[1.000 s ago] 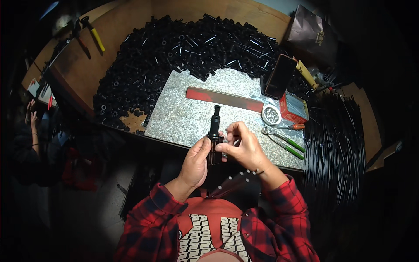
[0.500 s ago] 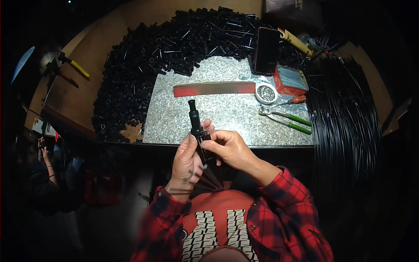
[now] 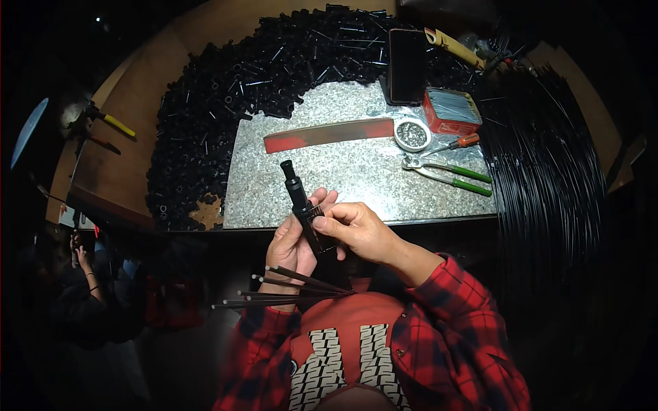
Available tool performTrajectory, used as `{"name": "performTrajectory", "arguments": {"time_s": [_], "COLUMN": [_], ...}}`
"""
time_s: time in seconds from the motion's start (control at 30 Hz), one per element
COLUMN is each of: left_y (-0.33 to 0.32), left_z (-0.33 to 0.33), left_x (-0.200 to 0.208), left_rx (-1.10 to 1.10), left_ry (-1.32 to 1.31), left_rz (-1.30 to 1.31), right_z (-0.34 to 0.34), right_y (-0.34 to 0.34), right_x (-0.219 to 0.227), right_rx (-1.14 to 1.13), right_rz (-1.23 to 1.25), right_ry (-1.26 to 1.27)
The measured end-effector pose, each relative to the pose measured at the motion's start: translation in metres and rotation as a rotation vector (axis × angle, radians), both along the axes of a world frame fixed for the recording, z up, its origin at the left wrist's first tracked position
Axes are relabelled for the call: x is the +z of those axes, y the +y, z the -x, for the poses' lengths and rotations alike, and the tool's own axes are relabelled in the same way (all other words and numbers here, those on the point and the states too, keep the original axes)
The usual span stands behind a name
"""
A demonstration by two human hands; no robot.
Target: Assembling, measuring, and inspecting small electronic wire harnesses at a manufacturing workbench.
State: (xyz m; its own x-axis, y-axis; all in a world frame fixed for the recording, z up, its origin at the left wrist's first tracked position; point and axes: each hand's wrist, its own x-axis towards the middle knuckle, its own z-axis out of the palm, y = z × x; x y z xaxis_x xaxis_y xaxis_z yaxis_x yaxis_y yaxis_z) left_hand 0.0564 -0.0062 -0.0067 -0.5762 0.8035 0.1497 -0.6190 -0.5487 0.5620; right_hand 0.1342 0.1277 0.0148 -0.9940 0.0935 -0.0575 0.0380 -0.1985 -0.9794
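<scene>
My left hand (image 3: 293,248) is wrapped round a black stepped tubular part (image 3: 297,194), which stands tilted with its narrow end up and away from me. My right hand (image 3: 356,229) is closed in a pinch against the side of this part. Whatever lies between its thumb and fingers is too small to make out. Several thin black rods with pale tips (image 3: 288,281) fan out leftward across my left wrist from near my belly. Where their other ends join is hidden.
A pile of black tubular parts (image 3: 219,89) rings a speckled board (image 3: 329,178). On it lie a red-brown bar (image 3: 329,134), a bowl of small metal bits (image 3: 412,135), green-handled pincers (image 3: 449,175), a screwdriver (image 3: 466,141) and a red box (image 3: 452,113). Black rods (image 3: 541,178) hang at right.
The tubular part now leans further left. The thin rods, blurred before, have swung left and show clearly over my left wrist. My right hand stays pinched at the part's side.
</scene>
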Motion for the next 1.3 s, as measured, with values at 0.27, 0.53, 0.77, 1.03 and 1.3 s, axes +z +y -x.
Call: {"name": "performTrajectory", "arguments": {"time_s": [0.27, 0.53, 0.77, 1.03, 1.3], "left_y": [0.0, -0.001, 0.003, -0.005, -0.001], "left_z": [-0.009, 0.0, -0.005, 0.011, 0.012], "left_x": [0.001, 0.002, 0.004, 0.01, 0.001], "left_rx": [0.202, 0.068, 0.252, -0.041, 0.023], "left_ry": [0.04, 0.108, 0.129, 0.02, 0.014], "left_rz": [0.105, 0.043, 0.147, 0.064, 0.026], "right_z": [0.004, 0.005, 0.009, 0.013, 0.011], "right_y": [-0.002, -0.002, -0.001, 0.006, 0.012], "right_x": [-0.001, 0.0, 0.002, -0.001, 0.004], "right_rx": [-0.034, 0.003, -0.002, 0.132, 0.205], "right_rz": [-0.063, 0.047, -0.087, 0.053, -0.04], "right_ry": [0.003, 0.02, 0.004, 0.041, -0.002]}}
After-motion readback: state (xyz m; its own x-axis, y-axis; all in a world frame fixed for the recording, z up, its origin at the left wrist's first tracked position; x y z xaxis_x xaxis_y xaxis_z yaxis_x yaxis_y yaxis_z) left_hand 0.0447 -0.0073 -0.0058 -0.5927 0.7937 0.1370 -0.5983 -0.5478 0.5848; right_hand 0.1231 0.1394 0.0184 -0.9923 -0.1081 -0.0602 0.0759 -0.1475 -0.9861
